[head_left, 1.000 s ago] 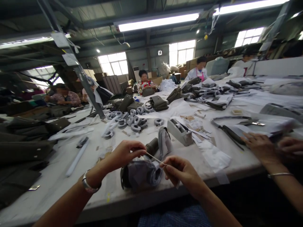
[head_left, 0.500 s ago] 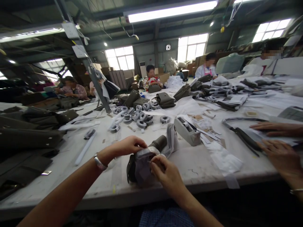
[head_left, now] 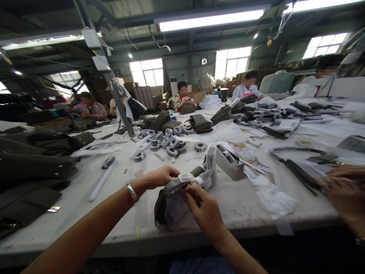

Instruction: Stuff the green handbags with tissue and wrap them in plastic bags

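A coiled dark olive strap wrapped in thin white foam sheet (head_left: 174,199) lies at the near edge of the white table (head_left: 236,205). My left hand (head_left: 159,177) grips the top of the wrap, fingers curled. My right hand (head_left: 203,210) presses on its right side, fingers closed. A short piece of clear tape (head_left: 186,177) sits on the wrap between the two hands. A grey tape dispenser (head_left: 228,161) stands just beyond, to the right.
Several wrapped strap coils (head_left: 167,141) and olive bags (head_left: 199,123) lie farther back. Dark bag panels (head_left: 31,167) are stacked at the left. A co-worker's hands (head_left: 345,190) rest at the right by black straps (head_left: 296,169). Other people sit along the far side.
A second ago my hands held a strip of tape stretched between them above the wrap. They have come down onto the wrap, and the tape now lies on it.
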Demonstrator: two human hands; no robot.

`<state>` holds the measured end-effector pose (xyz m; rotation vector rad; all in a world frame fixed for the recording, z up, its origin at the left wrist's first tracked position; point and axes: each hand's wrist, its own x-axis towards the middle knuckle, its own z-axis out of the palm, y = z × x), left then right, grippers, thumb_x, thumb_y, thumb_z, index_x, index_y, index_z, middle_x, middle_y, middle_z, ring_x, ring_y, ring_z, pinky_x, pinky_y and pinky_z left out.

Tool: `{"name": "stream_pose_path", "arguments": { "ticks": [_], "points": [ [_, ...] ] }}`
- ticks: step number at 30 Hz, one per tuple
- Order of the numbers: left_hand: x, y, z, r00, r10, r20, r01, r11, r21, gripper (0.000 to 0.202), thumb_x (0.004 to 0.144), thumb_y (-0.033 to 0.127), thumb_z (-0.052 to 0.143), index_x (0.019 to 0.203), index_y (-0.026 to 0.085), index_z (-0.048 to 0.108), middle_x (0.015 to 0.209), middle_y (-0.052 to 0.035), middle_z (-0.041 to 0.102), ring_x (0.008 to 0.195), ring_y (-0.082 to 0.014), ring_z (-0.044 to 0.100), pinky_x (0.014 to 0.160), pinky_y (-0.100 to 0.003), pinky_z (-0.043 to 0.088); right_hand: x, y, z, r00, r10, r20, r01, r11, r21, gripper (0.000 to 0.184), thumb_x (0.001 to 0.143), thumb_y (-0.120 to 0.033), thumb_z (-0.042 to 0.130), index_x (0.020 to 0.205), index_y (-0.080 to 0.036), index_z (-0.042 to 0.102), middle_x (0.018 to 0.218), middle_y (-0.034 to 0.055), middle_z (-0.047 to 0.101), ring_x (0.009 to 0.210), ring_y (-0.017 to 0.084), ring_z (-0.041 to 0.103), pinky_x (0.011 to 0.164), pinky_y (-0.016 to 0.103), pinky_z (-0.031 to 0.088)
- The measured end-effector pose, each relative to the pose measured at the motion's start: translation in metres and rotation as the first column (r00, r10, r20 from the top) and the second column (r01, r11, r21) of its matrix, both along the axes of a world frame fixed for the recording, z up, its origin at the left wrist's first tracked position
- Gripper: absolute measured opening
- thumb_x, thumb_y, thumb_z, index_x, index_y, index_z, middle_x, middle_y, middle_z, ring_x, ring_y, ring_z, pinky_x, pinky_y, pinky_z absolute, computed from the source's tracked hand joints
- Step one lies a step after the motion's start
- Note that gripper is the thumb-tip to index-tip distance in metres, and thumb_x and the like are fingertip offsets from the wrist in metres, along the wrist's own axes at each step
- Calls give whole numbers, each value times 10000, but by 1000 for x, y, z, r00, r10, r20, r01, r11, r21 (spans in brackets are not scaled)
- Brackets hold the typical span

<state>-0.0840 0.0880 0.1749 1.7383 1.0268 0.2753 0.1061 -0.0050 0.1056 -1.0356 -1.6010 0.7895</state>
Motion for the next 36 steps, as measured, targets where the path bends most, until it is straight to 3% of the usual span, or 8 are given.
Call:
{"name": "stream_pose_path", "arguments": {
  "ticks": [8, 12, 15, 21, 27, 29, 32, 36],
  "points": [
    [-8, -21, 5, 963, 233, 138, -224, 971, -80, 389, 772, 521, 713, 873, 146, 728, 755, -3, 654, 660, -118, 520, 609, -225, 393, 6, -3, -3, 998, 56, 10, -56, 998, -28, 136, 930, -285, 564, 968, -226, 681, 936, 30, 718, 838, 183, 660, 808, 264, 512],
    [-20, -36, 7, 893, 350, 283, -313, 935, -170, 321, 836, 493, 668, 869, 174, 665, 844, 2, 619, 783, -113, 551, 727, -221, 440, 7, -7, -8, 996, 86, 10, -85, 995, -49, 174, 909, -272, 597, 1043, -241, 704, 1045, 42, 735, 978, 217, 683, 887, 292, 517],
    [-25, -47, 6, 841, 393, 372, -328, 917, -225, 272, 863, 450, 655, 877, 178, 646, 911, -16, 616, 881, -123, 575, 818, -239, 454, 7, -12, -7, 996, 88, 13, -87, 994, -60, 267, 875, -260, 638, 1137, -261, 686, 1087, 46, 739, 1014, 238, 693, 906, 314, 528],
    [-30, -55, -2, 696, 434, 573, -263, 896, -359, 182, 892, 343, 651, 916, 166, 686, 984, -52, 643, 939, -142, 599, 873, -259, 465, 16, -19, 14, 995, -3, 99, 10, 998, -69, 377, 835, -242, 661, 1205, -279, 600, 925, 12, 752, 841, 217, 716, 781, 297, 549],
    [-24, -52, -5, 634, 490, 598, -323, 871, -371, 279, 817, 318, 753, 1053, 174, 717, 1022, -79, 687, 885, -133, 622, 801, -236, 477, 23, -13, 21, 999, -46, -1, 46, 991, -125, 197, 825, -378, 715, 956, -231, 705, 918, 45, 749, 879, 243, 697, 800, 324, 547],
    [-20, -50, -7, 639, 521, 566, -379, 853, -357, 388, 770, 325, 800, 1126, 201, 710, 1091, -88, 691, 817, -105, 608, 728, -216, 466, 19, -8, 21, 986, 32, -164, -61, 982, -179, 233, 821, -417, 730, 919, -207, 711, 919, 57, 750, 906, 252, 697, 848, 348, 550],
    [-16, -48, -9, 714, 484, 507, -419, 874, -244, 405, 743, 398, 812, 1087, 200, 735, 1162, -97, 685, 715, -71, 557, 657, -212, 439, 10, 1, 23, 906, 135, -402, -228, 954, -193, 265, 823, -420, 736, 955, -194, 693, 959, 68, 750, 940, 253, 704, 905, 378, 547],
    [-10, -47, -8, 768, 428, 477, -417, 899, -134, 414, 729, 437, 811, 1023, 151, 757, 1014, -89, 725, 745, -118, 587, 695, -248, 454, 2, 12, 29, 929, 126, -349, -194, 967, -167, 399, 818, -384, 738, 1163, -221, 619, 927, 41, 731, 861, 207, 697, 797, 317, 556]
  ]
}}
